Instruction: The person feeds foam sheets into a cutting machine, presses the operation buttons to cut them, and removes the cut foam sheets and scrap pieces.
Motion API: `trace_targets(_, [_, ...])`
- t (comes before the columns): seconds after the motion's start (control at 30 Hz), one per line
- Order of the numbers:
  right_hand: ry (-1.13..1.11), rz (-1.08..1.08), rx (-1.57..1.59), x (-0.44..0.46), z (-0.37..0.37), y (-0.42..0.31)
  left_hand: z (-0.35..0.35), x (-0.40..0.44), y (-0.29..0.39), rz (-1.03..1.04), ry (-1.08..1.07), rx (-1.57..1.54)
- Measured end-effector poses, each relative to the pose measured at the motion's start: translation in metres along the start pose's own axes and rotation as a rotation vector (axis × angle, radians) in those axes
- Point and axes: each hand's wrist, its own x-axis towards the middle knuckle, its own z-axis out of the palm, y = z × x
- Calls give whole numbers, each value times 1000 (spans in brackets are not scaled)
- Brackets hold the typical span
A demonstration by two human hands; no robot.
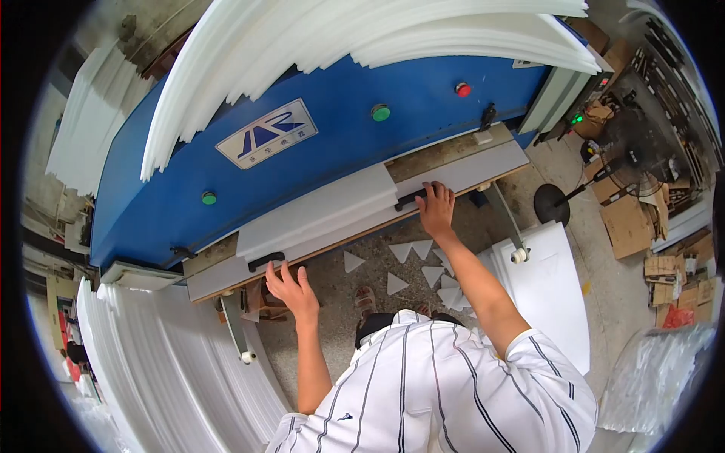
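A stack of white foam sheets [317, 211] lies on the long narrow board [483, 165] at the front of a blue machine [332, 87]. My left hand [293, 293] is by the black handle [266, 261] at the board's left part, its fingers apart and nothing visible in it. Farther right, my right hand [436, 210] rests at the board's front edge, beside a second black handle [410, 199]. Its fingers are spread over the edge, and the handle's right end is partly hidden by them.
Large white foam sheets [362, 30] overhang the machine's top. More stacks stand at lower left [166, 355] and right [544, 287]. White triangular offcuts [396, 284] lie on the floor. A black fan [555, 204] and cardboard [627, 223] are at the right.
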Motion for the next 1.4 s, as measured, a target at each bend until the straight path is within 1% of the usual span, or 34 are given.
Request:
trace_targets(0.27, [-13,-32,-22,6,-5,-1,-14,21,2,-19,119,-44])
trace_targets(0.37, [-17,-21,-23,7,-6,-4,-23,31,-8,-83,171,-94])
trace_targets(0.5, [-20,-15,-9,6,-4,-5,-27,51,-47,-157,263,-158])
trace_targets(0.6, [-9,-14,-42,4,3,-4,-27,73,-80,-275,263,-322])
trace_targets(0.63, [-4,-13,-38,4,4,-3,-21,80,-99,-251,261,-218])
trace_targets(0.73, [14,-24,-17,2,10,-5,18,95,-161,-359,48,8])
trace_targets(0.83, [37,-24,-9,0,18,0,53,100,-200,-375,-97,106])
trace_targets(0.93, [19,-5,31,-2,23,2,79,95,-232,-299,-131,84])
trace_targets(0.97, [4,12,46,-1,24,2,80,95,-232,-269,-131,94])
trace_targets(1.03, [-33,45,76,-2,26,2,83,99,-235,-304,-130,9])
trace_targets(1.07, [-21,67,2,-1,26,-1,87,99,-240,-327,-130,-31])
trace_targets(1.13, [2,106,-145,-1,33,-12,92,106,-260,-370,-206,-249])
trace_targets(1.17, [28,49,-125,2,33,-21,96,108,-268,-390,-244,-358])
trace_targets(1.23, [88,-60,-87,17,32,-48,92,116,-269,-512,-274,-511])
trace_targets(1.27, [-18,31,69,23,39,-56,90,120,-269,-570,-290,-585])
trace_targets(1.33, [-228,216,382,34,55,-69,105,125,-283,-681,-217,-847])
trace_targets(1.37, [-177,126,284,37,67,-69,111,128,-289,-737,-176,-976])
trace_targets(1.4, [-203,134,308,41,76,-67,111,132,-287,-717,-173,-1039])
